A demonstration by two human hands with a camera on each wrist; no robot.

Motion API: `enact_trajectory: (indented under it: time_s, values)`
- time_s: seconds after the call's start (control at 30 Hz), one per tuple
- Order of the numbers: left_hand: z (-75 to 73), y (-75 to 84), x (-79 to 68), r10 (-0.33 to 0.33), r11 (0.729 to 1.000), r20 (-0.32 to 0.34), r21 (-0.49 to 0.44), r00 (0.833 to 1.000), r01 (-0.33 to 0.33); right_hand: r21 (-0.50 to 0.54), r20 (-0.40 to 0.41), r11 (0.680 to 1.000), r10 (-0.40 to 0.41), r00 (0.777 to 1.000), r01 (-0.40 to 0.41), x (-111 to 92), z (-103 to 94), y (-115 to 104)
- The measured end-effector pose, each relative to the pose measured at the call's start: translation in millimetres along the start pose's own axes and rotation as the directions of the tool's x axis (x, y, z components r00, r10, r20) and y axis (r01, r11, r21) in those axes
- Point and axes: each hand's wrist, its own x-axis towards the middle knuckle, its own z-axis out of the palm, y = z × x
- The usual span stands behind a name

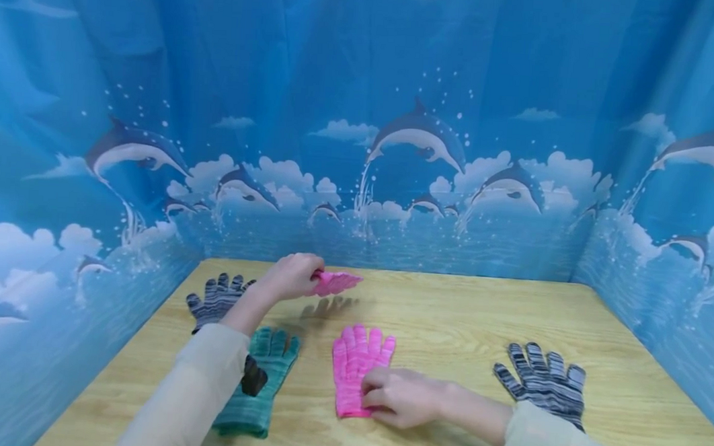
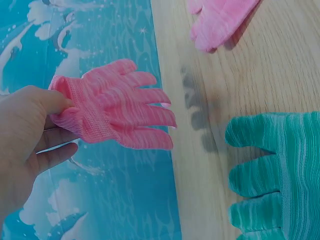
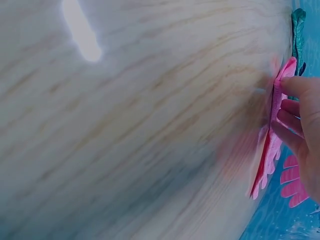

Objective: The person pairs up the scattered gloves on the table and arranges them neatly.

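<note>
My left hand [image 1: 294, 275] holds a pink knitted glove [image 1: 335, 283] by its cuff, raised over the back of the table. In the left wrist view the thumb pinches the cuff of this pink glove [image 2: 120, 107], whose fingers point away from the hand. A second pink glove [image 1: 349, 364] lies flat in the middle, fingers toward the back. My right hand [image 1: 405, 396] has its curled fingers and thumb at the cuff's right side. The right wrist view shows the thumb pinching this glove [image 3: 276, 107] near its edge.
A green glove [image 1: 267, 373] with a dark patch lies under my left forearm. One black-and-grey striped glove [image 1: 216, 301] lies at the back left, partly covered by the arm, another [image 1: 548, 381] at the right. A blue dolphin-print curtain [image 1: 362, 115] surrounds the wooden table [image 1: 449, 315].
</note>
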Motion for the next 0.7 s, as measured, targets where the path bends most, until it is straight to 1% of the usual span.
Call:
enact_trajectory:
  time_s: [0.07, 0.1, 0.23, 0.3, 0.47, 0.6, 0.7]
  values:
    - [-0.2, 4.6, -0.3, 0.022, 1.000, -0.030, -0.001, 0.999, -0.022, -0.017, -0.005, 1.000, -0.006, 1.000, 0.006, -1.3, 0.8, 0.6]
    - [0.5, 7.0, -0.8, 0.040, 0.999, -0.057, 0.006, 0.998, -0.040, -0.023, -0.004, 1.000, -0.005, 1.000, 0.005, -1.7, 1.0, 0.7]
    - [4.0, 20.0, -4.1, 0.099, 0.995, -0.120, 0.032, 0.988, -0.096, -0.043, -0.003, 0.999, 0.006, 1.000, -0.006, -2.2, 1.3, -1.1]
    - [7.4, 28.6, -7.1, 0.108, 0.994, -0.126, 0.045, 0.986, -0.103, -0.048, 0.002, 0.999, 0.007, 1.000, -0.007, -2.2, 1.1, -2.1]
    - [15.1, 53.4, -13.0, 0.118, 0.992, -0.101, 0.061, 0.988, -0.112, -0.042, 0.026, 0.999, 0.003, 1.000, -0.002, -2.3, -2.0, -1.2]
    - [20.1, 69.6, -18.9, 0.168, 0.983, -0.113, 0.097, 0.979, -0.157, -0.042, 0.039, 0.999, 0.006, 0.999, -0.005, -3.4, -2.7, 0.3]
    - [23.9, 80.0, -24.4, 0.211, 0.972, -0.139, 0.136, 0.967, -0.192, -0.040, 0.031, 0.999, 0.012, 0.999, -0.011, -4.2, -1.4, -0.3]
